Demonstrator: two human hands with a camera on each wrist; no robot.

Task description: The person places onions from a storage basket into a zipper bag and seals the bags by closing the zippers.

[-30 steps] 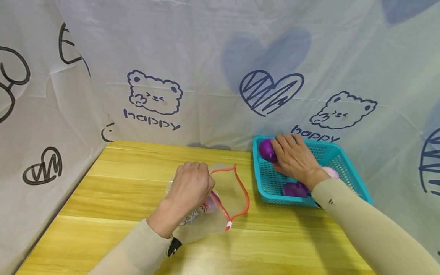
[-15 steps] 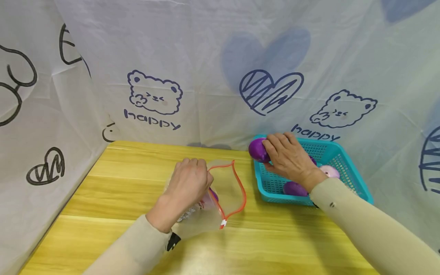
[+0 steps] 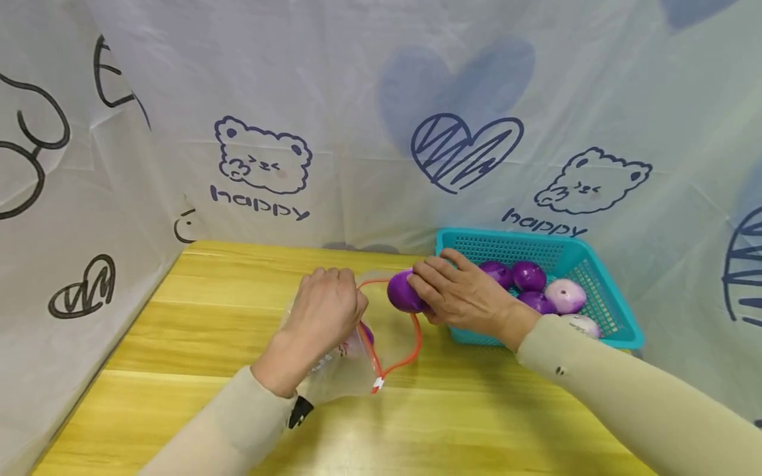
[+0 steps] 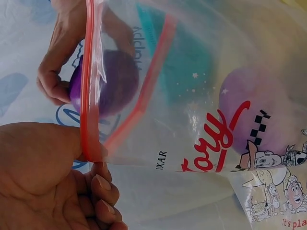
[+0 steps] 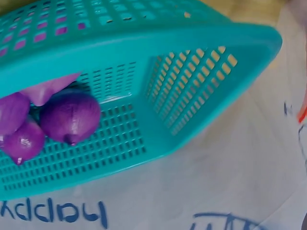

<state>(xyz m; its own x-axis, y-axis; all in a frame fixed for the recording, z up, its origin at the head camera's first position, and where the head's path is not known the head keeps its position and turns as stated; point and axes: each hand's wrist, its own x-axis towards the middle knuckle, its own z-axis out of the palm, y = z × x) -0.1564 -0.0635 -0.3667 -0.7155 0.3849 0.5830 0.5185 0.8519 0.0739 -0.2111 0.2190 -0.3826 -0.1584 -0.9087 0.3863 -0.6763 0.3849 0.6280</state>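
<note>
My left hand (image 3: 326, 304) pinches the rim of a clear zip bag (image 4: 187, 134) with a red zip edge and printed cartoon figures. The bag's mouth gapes to the right, and a purple round thing (image 4: 254, 110), probably an onion, shows through its wall. My right hand (image 3: 461, 294) grips a purple onion (image 3: 406, 291) in its fingers, over the bag's mouth in the head view. Through the clear film, the left wrist view shows that onion near the zip edge. Neither the right hand nor its onion is visible in the right wrist view.
A turquoise perforated basket (image 3: 619, 311) stands on the right of the wooden table (image 3: 196, 317). Several onions lie in it, among them a purple one (image 3: 528, 276) and a pale pink one (image 3: 565, 295). A printed white cloth (image 3: 345, 132) hangs behind the table.
My right hand has lifted the purple onion out of the basket and carried it left to the bag's mouth. The left hand keeps hold of the bag, which has shifted slightly left.
</note>
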